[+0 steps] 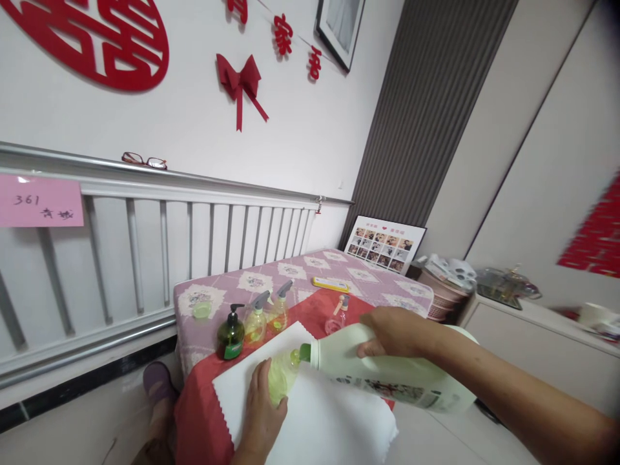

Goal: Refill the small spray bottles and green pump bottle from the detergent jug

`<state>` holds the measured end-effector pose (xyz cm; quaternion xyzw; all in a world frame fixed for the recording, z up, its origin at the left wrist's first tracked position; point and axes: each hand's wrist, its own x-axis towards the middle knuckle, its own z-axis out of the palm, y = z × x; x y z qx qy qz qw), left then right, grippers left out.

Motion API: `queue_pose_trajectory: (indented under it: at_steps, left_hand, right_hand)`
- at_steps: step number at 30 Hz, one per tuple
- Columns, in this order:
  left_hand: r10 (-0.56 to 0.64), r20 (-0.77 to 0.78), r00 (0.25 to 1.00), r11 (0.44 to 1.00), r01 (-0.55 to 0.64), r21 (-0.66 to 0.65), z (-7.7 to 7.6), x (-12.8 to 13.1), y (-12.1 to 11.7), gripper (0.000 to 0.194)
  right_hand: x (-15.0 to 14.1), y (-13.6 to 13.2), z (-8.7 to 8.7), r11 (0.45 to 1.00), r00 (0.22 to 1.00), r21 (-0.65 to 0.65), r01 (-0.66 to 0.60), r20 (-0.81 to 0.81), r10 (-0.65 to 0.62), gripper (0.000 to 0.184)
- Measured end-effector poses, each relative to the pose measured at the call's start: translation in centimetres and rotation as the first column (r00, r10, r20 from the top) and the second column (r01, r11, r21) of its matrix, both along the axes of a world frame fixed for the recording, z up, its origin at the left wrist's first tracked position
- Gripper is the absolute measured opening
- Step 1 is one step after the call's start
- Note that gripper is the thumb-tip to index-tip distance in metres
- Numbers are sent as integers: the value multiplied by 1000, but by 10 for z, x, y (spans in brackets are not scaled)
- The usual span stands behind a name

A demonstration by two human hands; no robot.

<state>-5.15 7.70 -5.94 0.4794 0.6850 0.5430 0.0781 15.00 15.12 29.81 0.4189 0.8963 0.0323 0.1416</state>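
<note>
Jug: I'm holding it tilted, right fingers gripping firmly.
Small bottle: left fingers curling around it.
Pour: seemingly underway; next likely needing slow tilt, steady bottle.

A: Own-body check. Hands?
B: Both bare. Left hand: uncovered skin down to the bottom edge of view. Right hand: same.
A: Arms?
B: Right forearm bare, long taper, widening toward the right edge.
A: Lower body?
B: Purple shoe, rounded toe, looks plain, slightly blurred. Bare ankle above it, then dark brownish cloth at the bottom edge. Garment type: can't tell.
</note>
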Motion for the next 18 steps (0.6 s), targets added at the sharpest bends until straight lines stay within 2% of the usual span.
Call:
queue_pose_trajectory:
  at_steps: [7, 18]
  left_hand:
    - [19, -13, 1000, 1000, -19, 12, -8, 0, 2, 75]
    - [37, -33, 999, 999, -37, 17, -9, 0, 3, 72]
  right_hand:
    - [0, -1, 0, 1000, 1000, 0, 1, 5, -1, 41]
    - [0, -1, 0, 1000, 1000, 3, 7, -4, -7, 46]
